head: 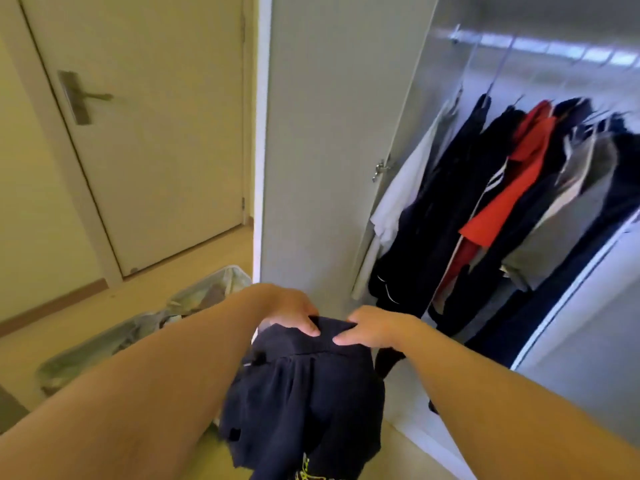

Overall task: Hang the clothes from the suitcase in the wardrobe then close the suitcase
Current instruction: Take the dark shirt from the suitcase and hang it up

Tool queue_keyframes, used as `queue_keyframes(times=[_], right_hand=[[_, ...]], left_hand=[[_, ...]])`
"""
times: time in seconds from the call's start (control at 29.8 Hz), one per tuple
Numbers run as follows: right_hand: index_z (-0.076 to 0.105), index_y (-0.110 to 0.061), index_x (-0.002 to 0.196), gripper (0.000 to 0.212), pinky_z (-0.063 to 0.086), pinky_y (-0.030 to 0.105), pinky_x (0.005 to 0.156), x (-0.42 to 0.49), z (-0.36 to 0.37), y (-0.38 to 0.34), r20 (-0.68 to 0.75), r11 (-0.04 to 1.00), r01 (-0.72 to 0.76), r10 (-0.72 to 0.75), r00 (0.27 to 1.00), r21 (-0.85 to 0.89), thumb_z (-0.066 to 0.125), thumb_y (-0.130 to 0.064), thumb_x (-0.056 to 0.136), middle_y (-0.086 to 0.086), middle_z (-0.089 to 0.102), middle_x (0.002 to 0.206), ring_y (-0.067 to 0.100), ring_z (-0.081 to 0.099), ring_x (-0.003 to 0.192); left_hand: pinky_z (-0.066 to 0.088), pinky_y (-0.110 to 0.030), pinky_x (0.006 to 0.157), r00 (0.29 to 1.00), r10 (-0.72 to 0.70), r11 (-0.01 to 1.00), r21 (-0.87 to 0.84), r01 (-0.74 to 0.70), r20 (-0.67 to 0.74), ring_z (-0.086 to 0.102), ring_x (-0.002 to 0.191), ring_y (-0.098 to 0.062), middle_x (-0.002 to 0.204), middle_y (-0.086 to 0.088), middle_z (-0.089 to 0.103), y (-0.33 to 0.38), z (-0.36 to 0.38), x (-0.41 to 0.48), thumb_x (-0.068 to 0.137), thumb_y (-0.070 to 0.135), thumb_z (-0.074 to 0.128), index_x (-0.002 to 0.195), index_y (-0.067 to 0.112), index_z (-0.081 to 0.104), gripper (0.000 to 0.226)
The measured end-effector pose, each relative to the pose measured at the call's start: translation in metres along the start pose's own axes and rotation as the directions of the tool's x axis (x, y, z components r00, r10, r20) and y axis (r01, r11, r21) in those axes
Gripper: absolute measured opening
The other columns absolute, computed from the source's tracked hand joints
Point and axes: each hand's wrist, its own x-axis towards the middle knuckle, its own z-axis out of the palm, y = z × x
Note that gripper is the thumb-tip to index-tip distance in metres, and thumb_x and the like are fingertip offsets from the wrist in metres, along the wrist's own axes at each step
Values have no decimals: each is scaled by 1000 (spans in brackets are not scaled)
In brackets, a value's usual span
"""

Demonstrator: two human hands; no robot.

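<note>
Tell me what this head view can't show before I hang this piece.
Suitcase: head view, the left forearm covers much of it and the rest is blurred; what remains inside is unclear.
Navy garment: head view, the bottom edge cuts it off; any hanger is hidden by cloth, the left hand and the right hand.
Wardrobe rail: head view, blurred and cut by the right edge; free space unclear.

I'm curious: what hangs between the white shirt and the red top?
In the head view, dark clothes hang between the white shirt and the red top.
</note>
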Motion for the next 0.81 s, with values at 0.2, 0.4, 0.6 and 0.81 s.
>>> queue_keyframes(times=[0.2,0.4,0.6,0.81], right_hand=[[66,-5,109,31,48,31,79,-69,-45,51,-328,955,51,51,943,294,56,-29,92,8,65,96,22,61,89],[66,7,95,36,48,34,74,-104,-87,64,-658,850,212,192,728,482,53,-27,93,18,63,82,29,60,77],[49,0,128,43,46,43,98,-128,-124,78,-551,397,381,594,586,835,55,-25,93,18,54,128,35,53,114],[44,3,131,39,44,37,99,-154,-144,66,-418,177,396,598,684,901,46,-18,98,17,51,134,29,50,125]], left_hand=[[40,-24,72,958,184,979,-50,-200,-220,51,85,-19,94,-6,57,89,-22,10,94,27,51,106,9,63,25],[43,-32,88,776,165,961,-79,-266,-608,53,110,-31,120,-15,57,166,-41,16,97,20,44,120,13,59,29],[48,-27,68,834,179,723,-505,-471,-521,55,77,-18,89,-4,56,210,-39,18,95,22,50,128,21,40,34],[43,-20,78,729,349,739,-306,-601,-589,53,94,-13,106,0,57,223,-53,17,90,13,57,122,19,56,33]])
